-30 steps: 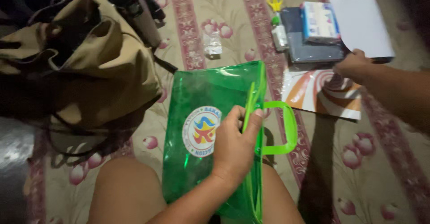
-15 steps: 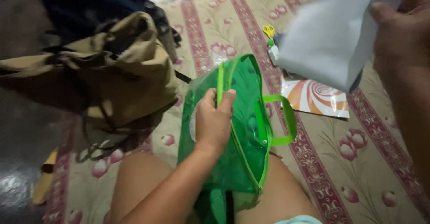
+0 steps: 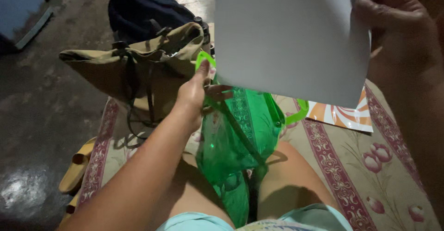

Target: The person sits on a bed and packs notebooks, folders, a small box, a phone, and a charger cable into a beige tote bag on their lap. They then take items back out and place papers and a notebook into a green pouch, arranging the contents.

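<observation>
A floral mat [image 3: 351,175] with red stripes lies on a dark, shiny concrete floor [image 3: 41,106]. The left hand [image 3: 196,90] has its grip pinched on the rim of the green transparent plastic bag [image 3: 240,134], holding the mouth open between the bare knees. The right hand [image 3: 393,32], at two o'clock, pinches the edge of a white sheet of paper [image 3: 291,37], flat and thin, just above the bag. The paper may bend or catch on the soft rim, because the floppy mouth looks narrow. At ten o'clock is a tan canvas backpack [image 3: 125,69], wrinkled, with a dark bag [image 3: 143,9] behind it. An orange swirl folder [image 3: 344,115] lies on the mat at three o'clock.
</observation>
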